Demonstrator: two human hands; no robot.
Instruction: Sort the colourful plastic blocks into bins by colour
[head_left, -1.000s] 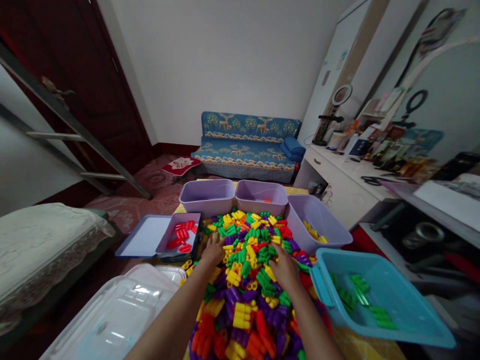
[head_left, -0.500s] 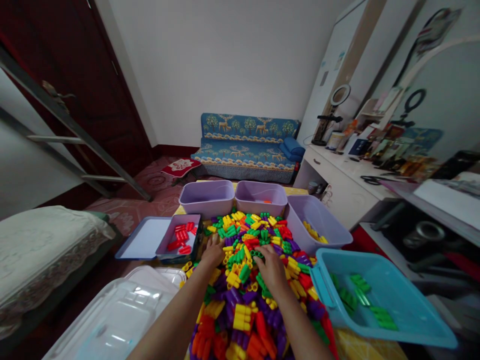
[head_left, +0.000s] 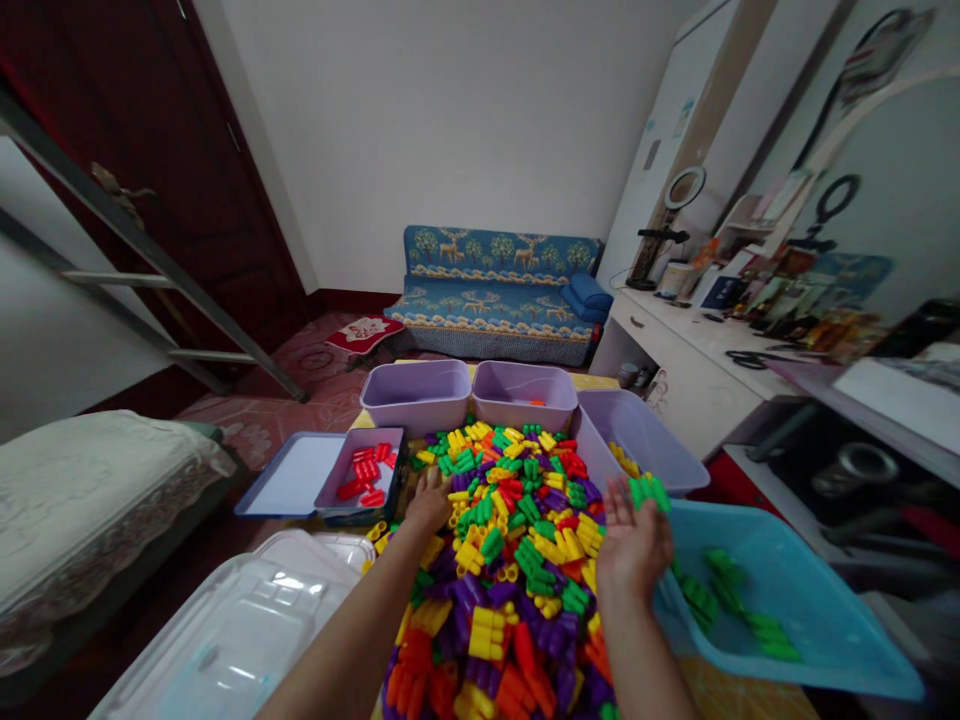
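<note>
A heap of plastic building blocks [head_left: 480, 635] in yellow, green, purple, red and orange covers the table before me. At its left edge my left hand [head_left: 429, 502] rests palm down with its fingers stretched out, beside the box of red blocks [head_left: 366, 473]. My right hand [head_left: 636, 545] is raised over the heap's right side, palm turned up, gripping a green block [head_left: 649, 492] between thumb and fingers. That block is near the left rim of the blue tub [head_left: 806, 675], where several green blocks [head_left: 772, 637] lie.
Two purple bins [head_left: 416, 410] [head_left: 523, 412] line the table's far side; the right one holds an orange piece. A third purple bin [head_left: 679, 465] contains yellow blocks. Clear plastic lids [head_left: 247, 620] lie at the left. Beyond stand a blue patterned sofa [head_left: 499, 300] and a cluttered dresser [head_left: 682, 345].
My right hand has lifted a green block out of the heap and carried it right, toward the blue tub. My left hand has stayed at the heap's left edge.
</note>
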